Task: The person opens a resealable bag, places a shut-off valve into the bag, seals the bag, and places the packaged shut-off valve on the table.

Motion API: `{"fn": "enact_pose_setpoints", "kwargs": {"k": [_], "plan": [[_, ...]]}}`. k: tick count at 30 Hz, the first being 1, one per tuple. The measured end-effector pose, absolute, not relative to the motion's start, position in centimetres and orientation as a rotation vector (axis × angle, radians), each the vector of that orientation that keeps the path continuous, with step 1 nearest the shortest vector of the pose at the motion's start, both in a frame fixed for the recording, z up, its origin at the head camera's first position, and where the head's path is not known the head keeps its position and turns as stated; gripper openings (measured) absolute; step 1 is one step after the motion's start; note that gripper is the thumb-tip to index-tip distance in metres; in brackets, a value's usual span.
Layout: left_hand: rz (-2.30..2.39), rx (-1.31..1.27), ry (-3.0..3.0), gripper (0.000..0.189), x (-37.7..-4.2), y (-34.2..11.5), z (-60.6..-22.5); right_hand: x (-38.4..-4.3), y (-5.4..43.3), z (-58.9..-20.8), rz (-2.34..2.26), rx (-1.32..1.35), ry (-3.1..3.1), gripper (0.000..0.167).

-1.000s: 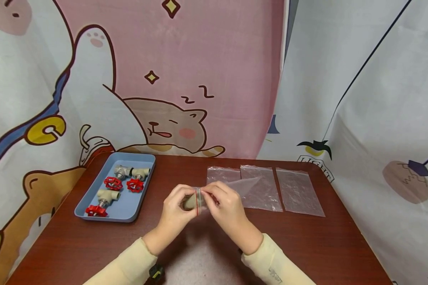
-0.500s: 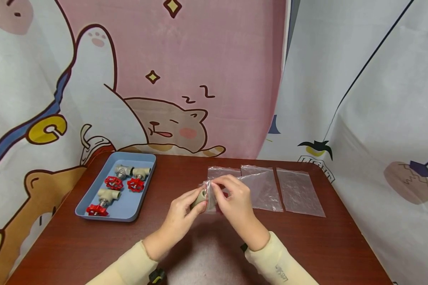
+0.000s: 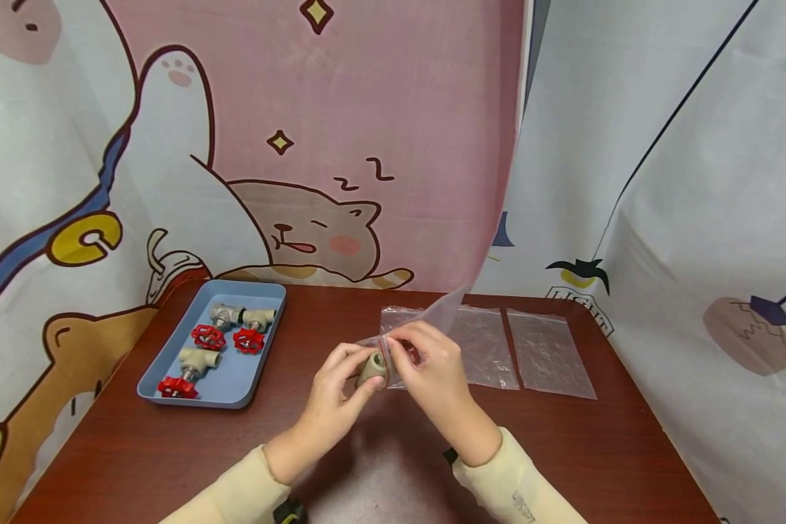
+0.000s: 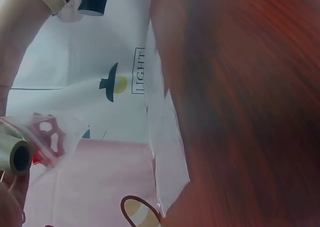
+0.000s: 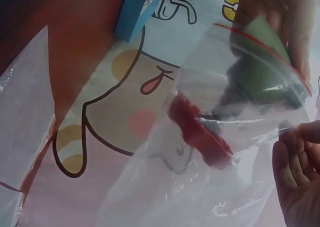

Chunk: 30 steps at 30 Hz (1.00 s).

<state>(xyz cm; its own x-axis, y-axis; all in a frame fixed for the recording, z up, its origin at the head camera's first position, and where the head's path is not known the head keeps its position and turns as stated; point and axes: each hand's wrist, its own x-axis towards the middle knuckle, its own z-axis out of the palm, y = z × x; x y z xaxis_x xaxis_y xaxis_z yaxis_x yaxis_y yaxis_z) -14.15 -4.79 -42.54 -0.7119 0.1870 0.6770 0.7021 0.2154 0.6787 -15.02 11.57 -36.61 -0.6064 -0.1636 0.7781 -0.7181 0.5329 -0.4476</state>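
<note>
My left hand (image 3: 330, 382) grips the beige pipe body of a valve (image 3: 371, 369) above the table. The valve's red handwheel (image 5: 197, 132) shows through a clear zip bag (image 5: 150, 187), with the red-striped mouth of the bag around the beige body. My right hand (image 3: 435, 364) pinches the bag near its mouth, beside the left hand. The bag's free end stands up behind the right hand in the head view. In the left wrist view the open pipe end (image 4: 21, 158) points outward, while the handwheel lies inside the plastic.
A blue tray (image 3: 236, 398) at the left holds 3 more valves (image 3: 196, 360) with red handwheels. Several flat clear bags (image 3: 550, 353) lie in a row on the brown table (image 3: 563, 451) at the right. A printed curtain (image 3: 419, 145) hangs behind the table.
Both hands have moved slightly right with the valve, and the bag mouth has come around its body. The bag's free end has swung from pointing right to pointing up.
</note>
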Motion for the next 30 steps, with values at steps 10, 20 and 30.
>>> {"fn": "enact_pose_setpoints", "kwargs": {"k": [10, 20, 30], "plan": [[-1.723, -0.631, -1.937, 0.037, -13.9, -3.9, -41.9, -14.5, 11.1, -36.7, 0.973, 0.741, -2.092, 0.005], [-1.559, -0.488, -2.002, 0.031, -12.7, -3.7, -38.9, -14.3, 10.9, -36.6, 1.082, 0.746, -2.036, 0.003], [-1.744, -0.543, -2.183, 0.037, -13.8, -4.6, -41.3, -14.7, 11.7, -36.3, 1.108, 0.706, -2.026, 0.003]]}}
